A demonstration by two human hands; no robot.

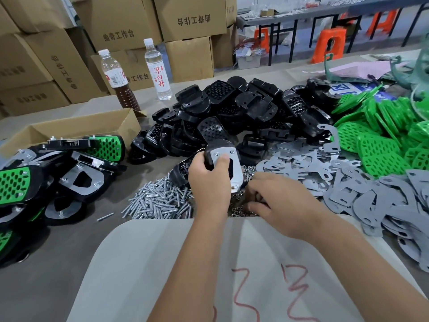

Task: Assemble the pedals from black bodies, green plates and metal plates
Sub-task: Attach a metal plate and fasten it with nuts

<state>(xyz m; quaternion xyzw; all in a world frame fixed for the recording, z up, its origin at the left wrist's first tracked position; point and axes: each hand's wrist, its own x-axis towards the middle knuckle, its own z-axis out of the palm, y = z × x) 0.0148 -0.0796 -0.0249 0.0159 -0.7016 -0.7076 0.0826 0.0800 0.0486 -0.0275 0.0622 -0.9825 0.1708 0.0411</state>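
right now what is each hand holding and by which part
The left hand grips a pedal by its side edge, thumb pressed on the metal plate. The right hand reaches into the nuts; whether it holds one cannot be told.

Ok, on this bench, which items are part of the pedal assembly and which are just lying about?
Job:
pedal in the left hand
black bodies
green plates
metal plates
screws
nuts under the right hand
finished pedals

Lying about:
two bottles
cardboard boxes
orange stools
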